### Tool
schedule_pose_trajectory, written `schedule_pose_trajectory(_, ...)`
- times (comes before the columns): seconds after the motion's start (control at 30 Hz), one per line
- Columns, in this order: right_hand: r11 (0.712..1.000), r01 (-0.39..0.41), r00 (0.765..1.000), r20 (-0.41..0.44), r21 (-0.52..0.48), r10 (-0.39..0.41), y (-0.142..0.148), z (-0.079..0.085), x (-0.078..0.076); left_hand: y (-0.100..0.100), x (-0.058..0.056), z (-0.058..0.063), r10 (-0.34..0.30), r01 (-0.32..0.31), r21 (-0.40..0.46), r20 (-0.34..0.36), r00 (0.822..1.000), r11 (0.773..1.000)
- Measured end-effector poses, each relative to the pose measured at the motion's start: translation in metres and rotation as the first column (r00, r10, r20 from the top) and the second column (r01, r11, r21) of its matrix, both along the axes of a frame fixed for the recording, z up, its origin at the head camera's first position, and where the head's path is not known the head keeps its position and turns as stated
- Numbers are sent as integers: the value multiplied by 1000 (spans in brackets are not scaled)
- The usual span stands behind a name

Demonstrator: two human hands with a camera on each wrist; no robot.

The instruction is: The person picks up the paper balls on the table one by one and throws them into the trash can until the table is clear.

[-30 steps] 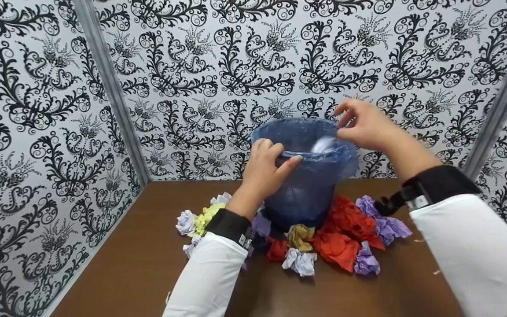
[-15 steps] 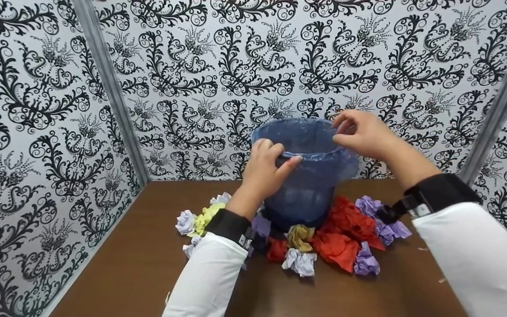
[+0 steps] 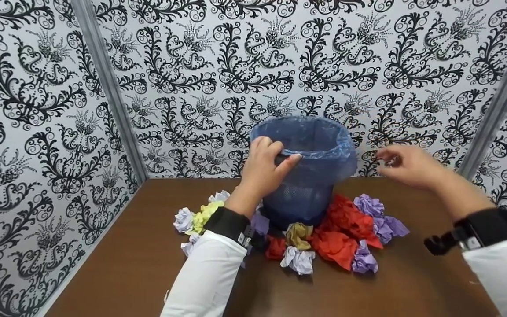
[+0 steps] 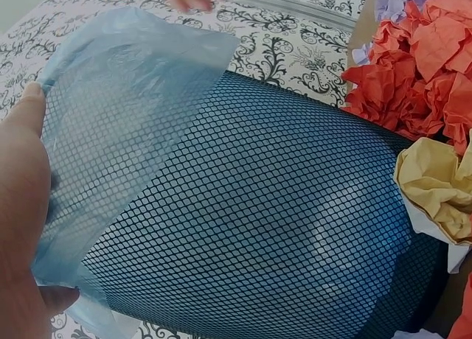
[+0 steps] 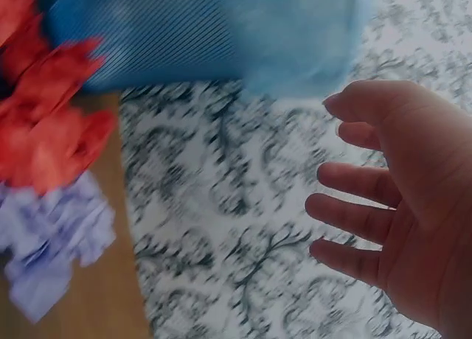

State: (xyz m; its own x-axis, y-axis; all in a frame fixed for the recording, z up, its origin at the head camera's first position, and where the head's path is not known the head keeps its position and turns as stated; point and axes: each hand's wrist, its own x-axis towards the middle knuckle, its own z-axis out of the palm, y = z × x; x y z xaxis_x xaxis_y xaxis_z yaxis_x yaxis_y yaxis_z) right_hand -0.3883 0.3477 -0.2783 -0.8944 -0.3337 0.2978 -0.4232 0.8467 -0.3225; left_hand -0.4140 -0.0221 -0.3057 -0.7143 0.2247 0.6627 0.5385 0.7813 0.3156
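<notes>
A mesh waste bin [image 3: 299, 200] stands on the table, its mouth lined with a translucent blue plastic bag [image 3: 324, 169] folded over the rim. My left hand [image 3: 260, 169] grips the near left of that rim, thumb outside and fingertips hidden over the edge. In the left wrist view, the thumb and a finger lie against the bag [image 4: 125, 110]. To the right of the bin, apart from it, my right hand [image 3: 412, 166] is in the air. The right wrist view shows its fingers [image 5: 354, 214] loosely spread with nothing between them.
Crumpled papers lie around the bin's foot: red paper [image 3: 335, 247], purple paper [image 3: 365, 259], mustard paper [image 3: 298, 235], white paper [image 3: 299, 260] and yellow paper [image 3: 206, 215]. Patterned wall panels [image 3: 236, 57] enclose the brown table [image 3: 121, 259] at the back and sides.
A blurred white crumpled paper at the bin's mouth below my right hand dropped out of sight inside. My right hand then moved right and down, away from the rim. The left hand stayed put.
</notes>
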Motion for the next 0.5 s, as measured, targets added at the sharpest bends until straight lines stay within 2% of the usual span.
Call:
schedule_pose_trajectory(0.3, 1000, -12, 995, 100, 20, 10, 21, -73, 0, 1, 0, 2, -3, 3, -4, 3, 1000, 1000)
schedule_pose_trajectory(0.5, 1000, -12, 981, 193, -14, 14, 22, -111, 0, 0, 1, 0, -7, 8, 5, -7, 1000, 1000)
